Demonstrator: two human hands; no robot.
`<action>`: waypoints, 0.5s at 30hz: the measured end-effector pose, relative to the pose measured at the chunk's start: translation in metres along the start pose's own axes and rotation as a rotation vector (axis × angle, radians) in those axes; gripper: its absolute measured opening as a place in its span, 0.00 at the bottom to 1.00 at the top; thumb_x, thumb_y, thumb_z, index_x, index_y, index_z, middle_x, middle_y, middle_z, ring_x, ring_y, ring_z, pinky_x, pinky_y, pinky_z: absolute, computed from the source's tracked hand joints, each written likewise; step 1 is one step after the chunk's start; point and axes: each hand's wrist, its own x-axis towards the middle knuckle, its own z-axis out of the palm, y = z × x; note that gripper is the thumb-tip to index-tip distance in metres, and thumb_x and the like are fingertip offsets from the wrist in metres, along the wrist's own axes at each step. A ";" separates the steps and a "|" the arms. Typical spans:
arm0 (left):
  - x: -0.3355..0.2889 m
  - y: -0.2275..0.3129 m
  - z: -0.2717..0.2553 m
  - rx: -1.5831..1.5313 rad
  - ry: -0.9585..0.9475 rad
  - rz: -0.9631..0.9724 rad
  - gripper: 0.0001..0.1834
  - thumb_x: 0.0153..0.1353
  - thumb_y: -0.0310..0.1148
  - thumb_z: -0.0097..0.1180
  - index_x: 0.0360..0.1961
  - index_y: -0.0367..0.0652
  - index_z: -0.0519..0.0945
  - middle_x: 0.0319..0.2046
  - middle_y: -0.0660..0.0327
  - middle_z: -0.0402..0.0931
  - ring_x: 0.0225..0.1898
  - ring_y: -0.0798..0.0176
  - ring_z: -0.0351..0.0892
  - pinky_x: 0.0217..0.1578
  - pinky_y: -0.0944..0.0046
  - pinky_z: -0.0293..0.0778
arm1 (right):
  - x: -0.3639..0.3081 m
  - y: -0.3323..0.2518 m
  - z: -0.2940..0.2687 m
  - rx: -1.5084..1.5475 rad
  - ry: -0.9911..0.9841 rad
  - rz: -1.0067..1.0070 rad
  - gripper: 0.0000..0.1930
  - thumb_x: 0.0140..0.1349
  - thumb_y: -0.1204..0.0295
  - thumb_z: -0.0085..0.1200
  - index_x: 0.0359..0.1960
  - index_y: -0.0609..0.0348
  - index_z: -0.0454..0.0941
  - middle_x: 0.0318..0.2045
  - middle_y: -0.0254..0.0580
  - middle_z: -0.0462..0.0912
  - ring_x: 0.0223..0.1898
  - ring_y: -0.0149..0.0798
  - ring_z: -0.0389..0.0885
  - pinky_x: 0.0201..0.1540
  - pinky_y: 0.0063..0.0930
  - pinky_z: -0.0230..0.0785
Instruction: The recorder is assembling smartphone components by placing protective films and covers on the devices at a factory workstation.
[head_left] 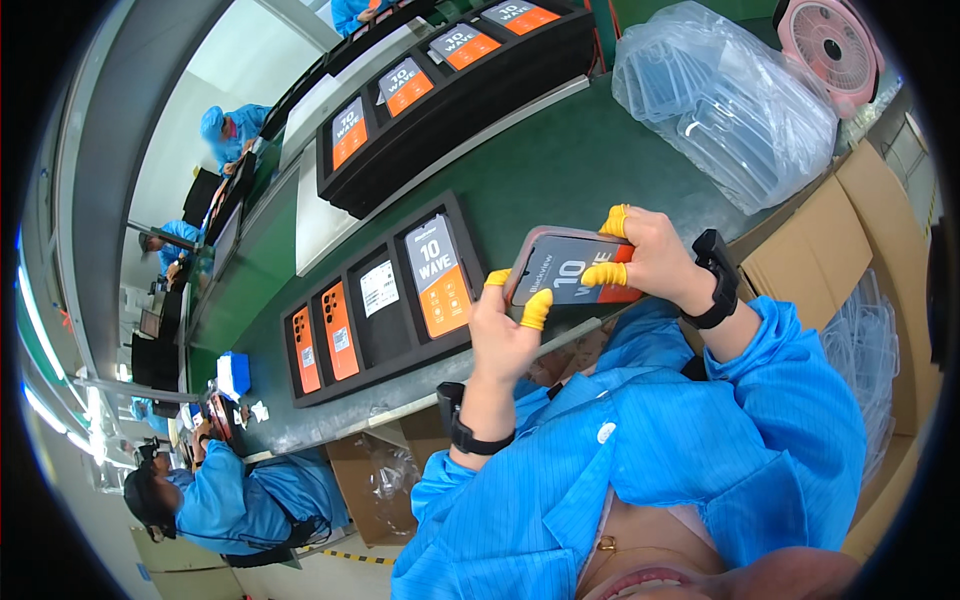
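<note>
Yellow finger cots (536, 310) catch my eye: the left hand (495, 335) and right hand (655, 262) grip a phone (562, 264) between them, a black tray (384, 345) left of both.

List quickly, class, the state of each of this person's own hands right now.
Left hand: closed, holding the left end of the phone.
Right hand: closed, holding the right end of the same phone.

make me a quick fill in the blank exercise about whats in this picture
The left hand and right hand hold the phone, wearing fingertip covers coloured ____. The fan at the upper right is ____. The tray nearest the left hand is ____. The work surface under the tray is ____.
Missing words: yellow; pink; black; green.
</note>
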 end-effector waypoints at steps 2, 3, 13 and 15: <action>0.005 -0.002 -0.004 -0.099 -0.050 -0.057 0.16 0.47 0.29 0.59 0.35 0.33 0.71 0.23 0.54 0.76 0.26 0.64 0.76 0.27 0.70 0.68 | -0.001 0.001 0.001 0.017 0.007 0.008 0.22 0.33 0.56 0.64 0.20 0.63 0.72 0.19 0.41 0.72 0.23 0.43 0.72 0.25 0.30 0.66; 0.006 -0.003 -0.005 -0.197 -0.099 -0.116 0.15 0.47 0.29 0.59 0.35 0.34 0.71 0.24 0.54 0.76 0.27 0.63 0.76 0.28 0.70 0.68 | -0.001 0.002 0.002 0.036 0.012 0.014 0.22 0.33 0.55 0.64 0.20 0.63 0.72 0.19 0.42 0.72 0.22 0.43 0.72 0.25 0.31 0.65; 0.004 -0.007 0.000 0.034 0.005 -0.097 0.16 0.50 0.28 0.56 0.40 0.35 0.69 0.30 0.55 0.76 0.34 0.63 0.75 0.36 0.69 0.68 | -0.003 -0.007 0.006 -0.189 0.157 -0.097 0.21 0.33 0.57 0.65 0.20 0.63 0.73 0.18 0.41 0.72 0.20 0.42 0.71 0.24 0.29 0.64; 0.006 -0.018 -0.006 -0.538 -0.228 -0.182 0.23 0.52 0.31 0.54 0.49 0.36 0.63 0.41 0.56 0.70 0.46 0.63 0.69 0.46 0.67 0.62 | -0.004 -0.014 -0.001 0.022 0.064 0.076 0.19 0.35 0.61 0.66 0.21 0.64 0.73 0.18 0.42 0.71 0.20 0.41 0.70 0.23 0.25 0.63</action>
